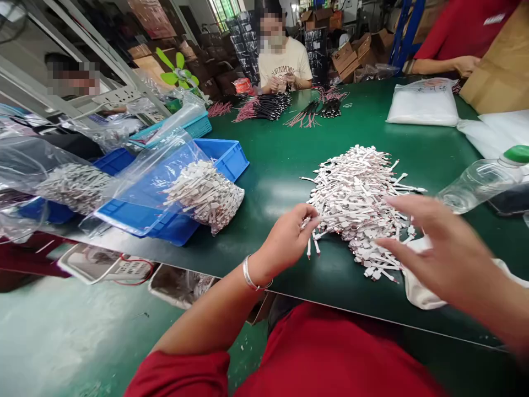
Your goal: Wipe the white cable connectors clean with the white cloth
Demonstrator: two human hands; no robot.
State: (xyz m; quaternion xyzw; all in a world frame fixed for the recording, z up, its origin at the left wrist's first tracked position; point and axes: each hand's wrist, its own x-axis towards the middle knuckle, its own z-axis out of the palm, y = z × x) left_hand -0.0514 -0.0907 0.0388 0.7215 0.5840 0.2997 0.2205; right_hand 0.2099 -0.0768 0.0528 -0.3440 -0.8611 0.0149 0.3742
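Observation:
A large heap of short white cables with connector ends [355, 198] lies on the green table in front of me. At its near left edge, my left hand [295, 234] is closed on a few of these white cables, whose ends hang below the fingers. My right hand [438, 253], somewhat blurred, is over the heap's right side with thumb and fingers spread apart and nothing between them. A pale cloth [424, 289] lies partly hidden beneath that hand.
Left on the table [273, 160], a clear bag of white cables [206, 193] rests against blue bins [225, 160]. A plastic bottle with green cap [479, 179] lies at right. Black-and-red wire bundles [268, 107] are at the far side, before a seated person [285, 60].

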